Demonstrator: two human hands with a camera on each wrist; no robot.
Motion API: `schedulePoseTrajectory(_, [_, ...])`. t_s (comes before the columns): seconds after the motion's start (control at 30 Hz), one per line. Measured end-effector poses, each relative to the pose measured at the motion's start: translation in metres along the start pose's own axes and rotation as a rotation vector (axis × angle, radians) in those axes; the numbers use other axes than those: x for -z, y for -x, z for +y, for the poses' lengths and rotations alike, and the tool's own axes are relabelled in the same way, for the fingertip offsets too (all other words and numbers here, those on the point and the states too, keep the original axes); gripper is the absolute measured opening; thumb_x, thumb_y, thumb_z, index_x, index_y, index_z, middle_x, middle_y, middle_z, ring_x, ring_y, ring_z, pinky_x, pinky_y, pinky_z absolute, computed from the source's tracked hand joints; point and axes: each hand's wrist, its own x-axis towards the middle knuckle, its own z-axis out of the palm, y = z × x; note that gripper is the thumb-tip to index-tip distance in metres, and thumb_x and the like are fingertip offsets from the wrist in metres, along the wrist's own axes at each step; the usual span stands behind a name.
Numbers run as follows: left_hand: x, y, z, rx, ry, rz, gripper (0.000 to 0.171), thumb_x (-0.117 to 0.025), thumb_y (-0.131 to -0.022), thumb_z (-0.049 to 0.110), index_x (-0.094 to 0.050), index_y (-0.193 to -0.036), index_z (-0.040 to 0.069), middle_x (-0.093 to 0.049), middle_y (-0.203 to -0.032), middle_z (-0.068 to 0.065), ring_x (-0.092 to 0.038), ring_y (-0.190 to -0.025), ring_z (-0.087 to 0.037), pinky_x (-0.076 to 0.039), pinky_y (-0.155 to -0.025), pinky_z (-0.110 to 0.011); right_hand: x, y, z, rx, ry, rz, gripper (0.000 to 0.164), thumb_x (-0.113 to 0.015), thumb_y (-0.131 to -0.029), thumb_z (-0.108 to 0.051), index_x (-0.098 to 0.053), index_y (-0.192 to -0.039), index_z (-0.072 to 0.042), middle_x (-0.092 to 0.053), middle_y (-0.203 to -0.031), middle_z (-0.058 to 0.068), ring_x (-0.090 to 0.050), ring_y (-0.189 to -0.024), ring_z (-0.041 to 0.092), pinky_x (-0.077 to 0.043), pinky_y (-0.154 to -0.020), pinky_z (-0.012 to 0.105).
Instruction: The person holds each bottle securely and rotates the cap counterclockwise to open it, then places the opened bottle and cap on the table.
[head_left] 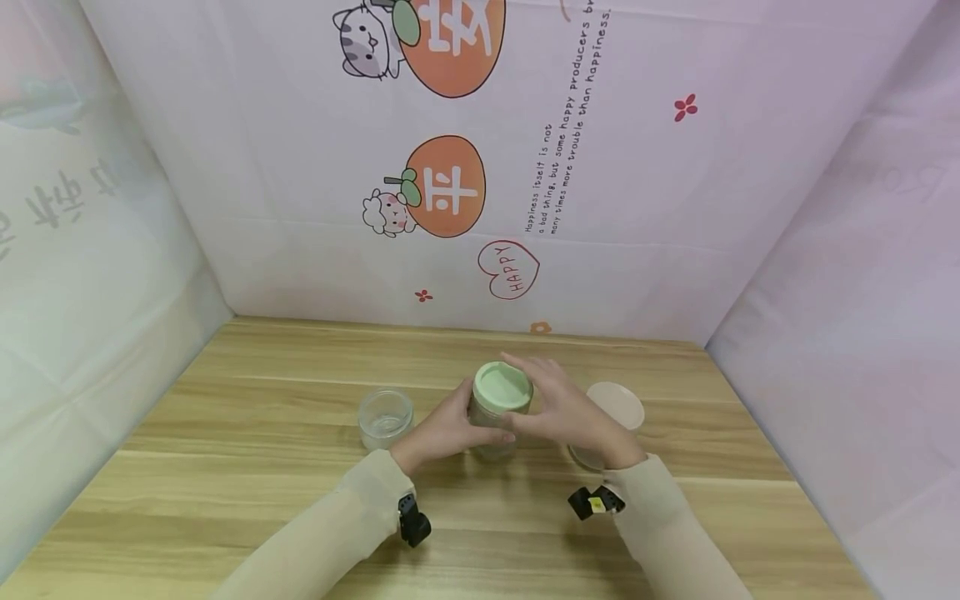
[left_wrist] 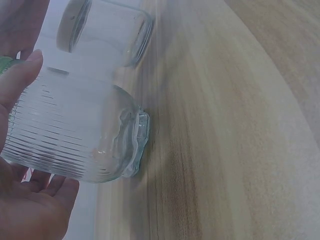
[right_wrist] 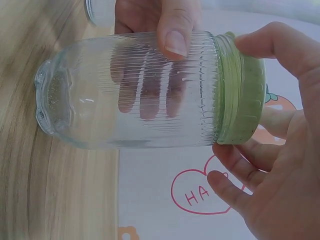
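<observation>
A clear ribbed glass jar (right_wrist: 165, 127) with a green lid (right_wrist: 252, 95) stands upright in the middle, between both hands. My left hand (head_left: 450, 427) grips the jar's body, thumb on the near side and fingers around the back, seen through the glass in the right wrist view. At the top, my right hand (head_left: 553, 408) holds the green lid by its rim, thumb on one side and fingers on the other. The lid sits on the jar's mouth. The jar's scalloped foot (left_wrist: 141, 140) is close over the wooden table in the left wrist view.
Left of my hands is a short open glass jar (head_left: 386, 417). A jar with a pale lid (head_left: 618, 404) stands to the right, partly hidden behind my right wrist. A printed white cloth (head_left: 600, 275) rises along the back of the wooden table (head_left: 300, 367).
</observation>
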Motion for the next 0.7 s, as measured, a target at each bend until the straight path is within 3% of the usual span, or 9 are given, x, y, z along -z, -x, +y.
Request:
schedulePoseTrajectory(0.23, [0.000, 0.000, 0.002, -0.008, -0.005, 0.009, 0.094, -0.087, -0.080, 0.023, -0.030, -0.154, 0.017, -0.048, -0.144, -0.003, -0.044, -0.135, -0.023, -0.029, -0.114, -0.052, 0.002, 0.001, 0.000, -0.011, -0.010, -0.001, 0.083, -0.079, -0.084, -0.028, -0.038, -0.155, -0.016, -0.048, -0.148, 0.006, -0.041, -0.130, 0.027, -0.044, -0.098, 0.057])
schedulePoseTrajectory(0.4, [0.001, 0.011, 0.026, -0.003, 0.003, 0.010, 0.092, -0.085, -0.082, 0.017, -0.029, -0.153, 0.008, -0.047, -0.145, -0.011, -0.042, -0.137, -0.030, -0.028, -0.114, -0.054, 0.004, 0.001, -0.001, -0.006, 0.001, 0.018, 0.081, -0.079, -0.085, -0.029, -0.038, -0.155, -0.020, -0.046, -0.149, 0.004, -0.039, -0.132, 0.027, -0.043, -0.098, 0.059])
schedulePoseTrajectory(0.63, [0.002, 0.002, 0.001, 0.011, -0.029, -0.001, 0.091, -0.087, -0.079, 0.034, -0.033, -0.150, 0.015, -0.047, -0.143, -0.003, -0.045, -0.134, -0.023, -0.032, -0.113, -0.051, 0.009, 0.005, -0.004, 0.028, -0.006, 0.048, 0.080, -0.081, -0.086, -0.026, -0.040, -0.154, -0.017, -0.047, -0.145, 0.005, -0.042, -0.129, 0.025, -0.044, -0.098, 0.055])
schedulePoseTrajectory(0.7, [0.002, 0.003, 0.002, 0.017, -0.025, -0.003, 0.092, -0.087, -0.079, 0.035, -0.032, -0.151, 0.017, -0.046, -0.144, -0.003, -0.044, -0.134, -0.022, -0.031, -0.113, -0.050, 0.010, 0.006, -0.005, 0.038, -0.007, 0.055, 0.080, -0.081, -0.086, -0.027, -0.040, -0.153, -0.016, -0.047, -0.145, 0.006, -0.043, -0.130, 0.025, -0.043, -0.099, 0.055])
